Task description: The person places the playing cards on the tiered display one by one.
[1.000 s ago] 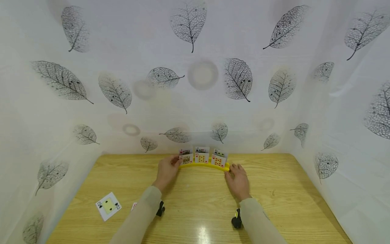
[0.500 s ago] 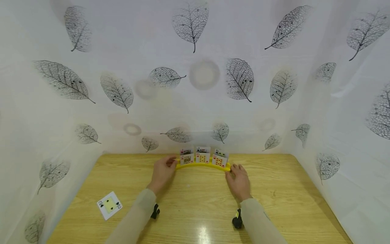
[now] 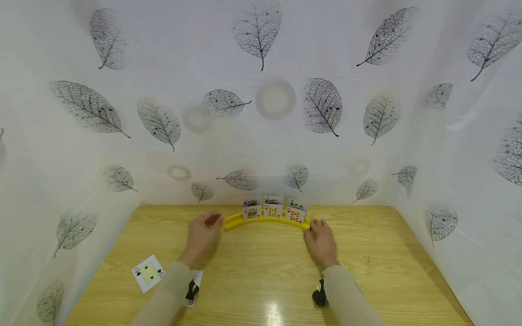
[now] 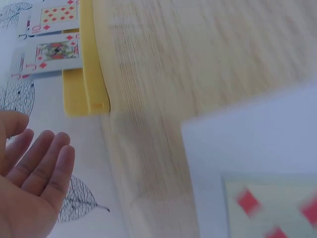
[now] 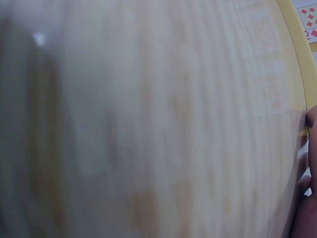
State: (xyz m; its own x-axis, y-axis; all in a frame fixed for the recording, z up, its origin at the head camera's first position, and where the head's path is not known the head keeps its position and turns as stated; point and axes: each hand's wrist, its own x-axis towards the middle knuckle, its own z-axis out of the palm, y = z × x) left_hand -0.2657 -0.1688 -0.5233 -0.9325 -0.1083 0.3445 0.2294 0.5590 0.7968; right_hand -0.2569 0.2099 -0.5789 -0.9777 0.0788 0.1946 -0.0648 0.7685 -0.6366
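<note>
A yellow curved card holder (image 3: 236, 222) stands at the back of the table, with playing cards (image 3: 273, 210) upright in two rows. The front row shows a jack of diamonds (image 4: 59, 52) and two red tens. My right hand (image 3: 321, 242) holds the right end of the holder between thumb and fingers. Off the left end, my left hand (image 3: 201, 233) is apart from the holder, its fingers (image 4: 37, 171) loosely bent with nothing in them. Below that wrist lies a red diamond card (image 4: 247, 144), partly hidden by the wrist camera in the head view.
A two of spades (image 3: 147, 274) lies face up on the left of the wooden table (image 3: 253, 271). A white curtain with leaf prints (image 3: 273, 149) rises behind the table's back edge and along both sides. Black wrist cameras (image 3: 319, 293) sit at both wrists.
My left hand has let go of the holder's left side and moved left, uncovering that end and the card below the wrist. The right hand stays at the right end.
</note>
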